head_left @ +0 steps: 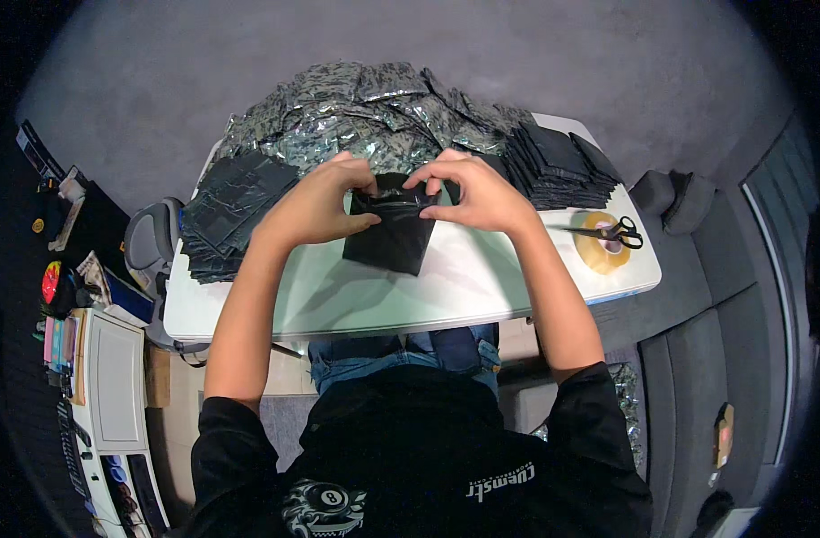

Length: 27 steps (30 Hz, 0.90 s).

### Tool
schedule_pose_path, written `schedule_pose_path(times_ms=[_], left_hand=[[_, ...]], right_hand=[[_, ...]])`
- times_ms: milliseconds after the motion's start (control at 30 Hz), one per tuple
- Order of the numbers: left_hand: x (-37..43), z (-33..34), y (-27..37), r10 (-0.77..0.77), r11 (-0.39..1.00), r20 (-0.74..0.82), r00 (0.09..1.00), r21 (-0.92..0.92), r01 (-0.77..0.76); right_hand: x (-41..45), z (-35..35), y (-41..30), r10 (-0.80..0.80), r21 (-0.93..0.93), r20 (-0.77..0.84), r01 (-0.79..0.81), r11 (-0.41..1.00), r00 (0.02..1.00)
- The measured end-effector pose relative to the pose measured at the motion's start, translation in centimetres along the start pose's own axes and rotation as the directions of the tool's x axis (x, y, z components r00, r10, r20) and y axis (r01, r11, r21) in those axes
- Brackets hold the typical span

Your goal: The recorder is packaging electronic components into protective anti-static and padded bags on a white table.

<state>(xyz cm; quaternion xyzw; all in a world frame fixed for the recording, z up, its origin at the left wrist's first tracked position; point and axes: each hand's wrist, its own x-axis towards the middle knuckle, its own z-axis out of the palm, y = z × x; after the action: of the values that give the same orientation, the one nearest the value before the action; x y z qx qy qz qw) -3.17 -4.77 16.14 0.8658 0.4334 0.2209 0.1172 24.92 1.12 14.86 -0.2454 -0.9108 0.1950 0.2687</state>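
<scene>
A black plastic pouch [389, 242] lies on the white table in front of me, its upper end between my two hands. My left hand [326, 202] grips the left side of its top edge, thumb below and fingers above. On the right side, my right hand [473, 191] pinches the same edge between thumb and fingers. The rim looks folded or parted there; the fingers partly hide it. Beyond my hands rises a heap of camouflage-patterned packets in shiny clear plastic [376, 114].
Stacks of flat black pouches [231, 202] lie left, with more black pouches [558, 165] at right. Black-handled scissors [611, 233] rest on rolls of clear tape [598, 259] near the right end of the white table [356, 316]. A grey sofa [692, 336] and a chair [151, 239] flank it.
</scene>
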Motion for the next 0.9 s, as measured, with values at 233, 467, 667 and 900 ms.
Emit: schedule_pose_path(times_ms=[233,467,667,900], left_hand=[[-0.6,-1.6,0.3,-0.038,0.994,-0.102,0.994,0.095,0.047],[0.1,-0.9,-0.8,-0.128,0.991,-0.002,0.992,-0.024,0.128],[0.3,1.9,1.9,-0.240,0.958,-0.306,0.922,-0.229,0.173],[-0.1,7.0,4.4,-0.251,0.963,-0.357,0.900,-0.186,0.194]], right_hand=[[0.1,-1.6,-0.9,-0.170,0.000,-0.031,0.170,0.985,0.985],[-0.1,-1.4,-1.8,-0.088,0.055,0.030,0.086,0.995,0.996],[1.1,0.5,-3.5,0.331,0.156,-0.157,-0.308,0.939,0.930],[2.6,0.4,-5.2,0.414,0.194,-0.250,-0.373,0.907,0.875]])
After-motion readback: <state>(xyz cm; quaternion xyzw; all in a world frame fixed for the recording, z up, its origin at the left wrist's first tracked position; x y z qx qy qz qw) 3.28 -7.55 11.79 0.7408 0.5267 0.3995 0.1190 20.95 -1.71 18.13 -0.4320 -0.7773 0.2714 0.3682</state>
